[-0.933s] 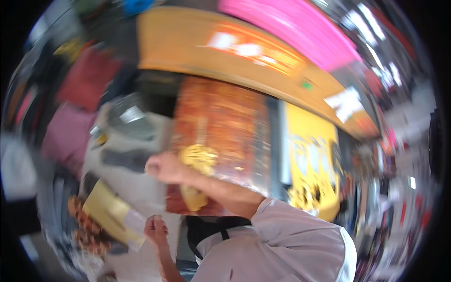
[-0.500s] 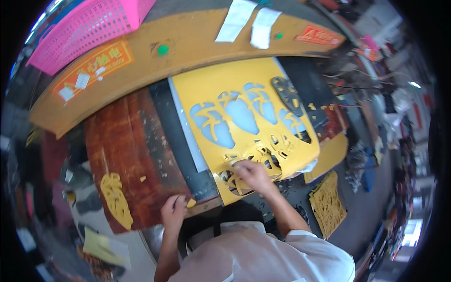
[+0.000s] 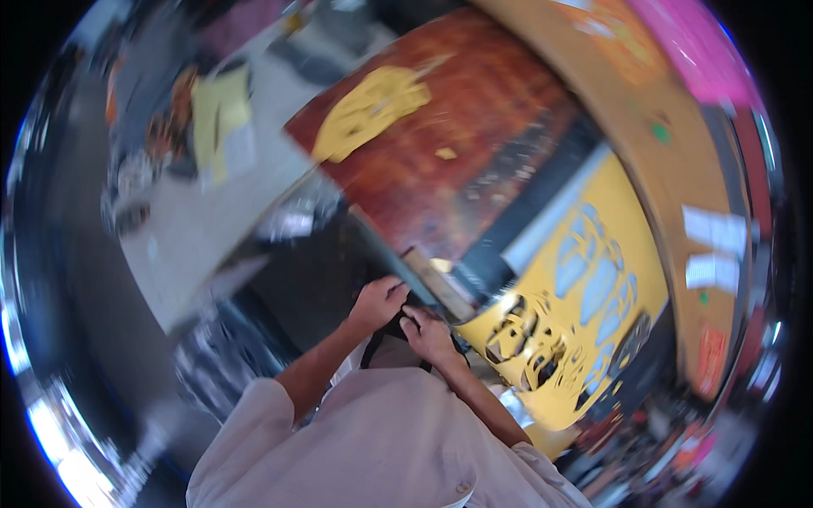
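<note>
In front of my body, just off the edge of the red-brown board, my left hand (image 3: 378, 305) and my right hand (image 3: 429, 337) are close together. Both have curled fingers; whatever they may hold is too small or hidden to make out. Nearest to them is a small yellow piece (image 3: 441, 265) by the board's corner. To the right lies a yellow sheet (image 3: 631, 212) with sole-shaped openings and many smaller cut-outs, its near end bending over the edge. A dark sole-shaped cutting die (image 3: 633, 340) rests on it.
A stack of yellow cut pieces (image 3: 373, 110) and a small scrap (image 3: 445, 153) lie on the red-brown board (image 3: 500, 76). A long tan machine beam (image 3: 669, 169) crosses behind. At left stands a grey table (image 3: 182, 245) with a pale yellow sheet (image 3: 222, 118).
The view has swung left. My right hand has left the cut-out area of the yellow sheet and come beside my left hand. The small yellow piece stays at the board's corner.
</note>
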The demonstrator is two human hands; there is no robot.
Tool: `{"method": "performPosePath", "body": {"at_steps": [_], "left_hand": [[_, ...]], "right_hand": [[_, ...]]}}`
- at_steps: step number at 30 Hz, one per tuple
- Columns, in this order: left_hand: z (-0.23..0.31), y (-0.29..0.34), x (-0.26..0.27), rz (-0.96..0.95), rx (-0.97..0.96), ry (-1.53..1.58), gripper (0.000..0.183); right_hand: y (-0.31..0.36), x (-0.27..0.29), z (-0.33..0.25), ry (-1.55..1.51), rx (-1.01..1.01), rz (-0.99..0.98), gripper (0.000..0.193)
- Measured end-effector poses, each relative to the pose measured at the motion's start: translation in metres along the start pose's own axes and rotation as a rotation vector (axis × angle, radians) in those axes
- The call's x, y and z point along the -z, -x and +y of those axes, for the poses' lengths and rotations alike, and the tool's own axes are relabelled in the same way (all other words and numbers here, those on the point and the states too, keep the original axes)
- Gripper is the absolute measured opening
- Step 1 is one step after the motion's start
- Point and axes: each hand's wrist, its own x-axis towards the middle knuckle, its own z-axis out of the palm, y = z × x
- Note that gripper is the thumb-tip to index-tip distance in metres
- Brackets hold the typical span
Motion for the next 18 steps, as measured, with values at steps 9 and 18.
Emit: {"method": "performPosePath", "body": {"at_steps": [9,18], "left_hand": [[-0.181,0.041,0.020,0.383,0.504,0.261,0.026],[-0.354,0.113,-0.039,0.653,0.408,-0.117,0.006]], "right_hand": [[-0.084,-0.195,0.158,-0.299,-0.703,-0.437,0.014],[-0.300,-0.285,0.322,-0.265,-0.865,-0.185,0.008]]}}
